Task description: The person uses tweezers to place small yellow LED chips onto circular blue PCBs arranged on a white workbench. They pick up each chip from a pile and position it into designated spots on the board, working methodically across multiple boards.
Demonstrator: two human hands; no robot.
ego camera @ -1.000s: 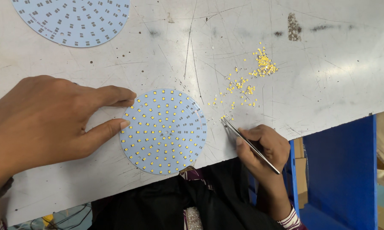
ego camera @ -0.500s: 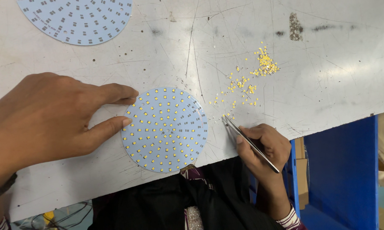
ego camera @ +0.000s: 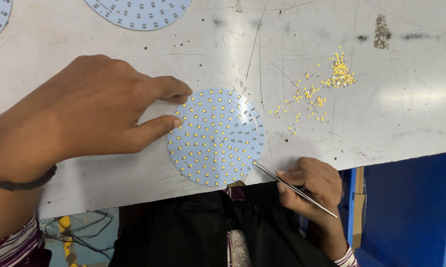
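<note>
Head view: scratched grey worktable (ego camera: pixel 391 113), blue frame (ego camera: pixel 410 207).

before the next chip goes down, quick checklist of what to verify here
1. Round board steadied: ok, left hand has two fingertips against its left edge.
2. Tweezers gripped: ok, right hand holds them, tips at the board's lower right rim.
3. Chip in the tweezer tips: cannot tell, too small to see.
4. Loose yellow chips in supply: ok, a scatter lies on the table right of the board.
5. Board fully on the table: not ok, its lower edge appears to overhang the front edge slightly.
</note>
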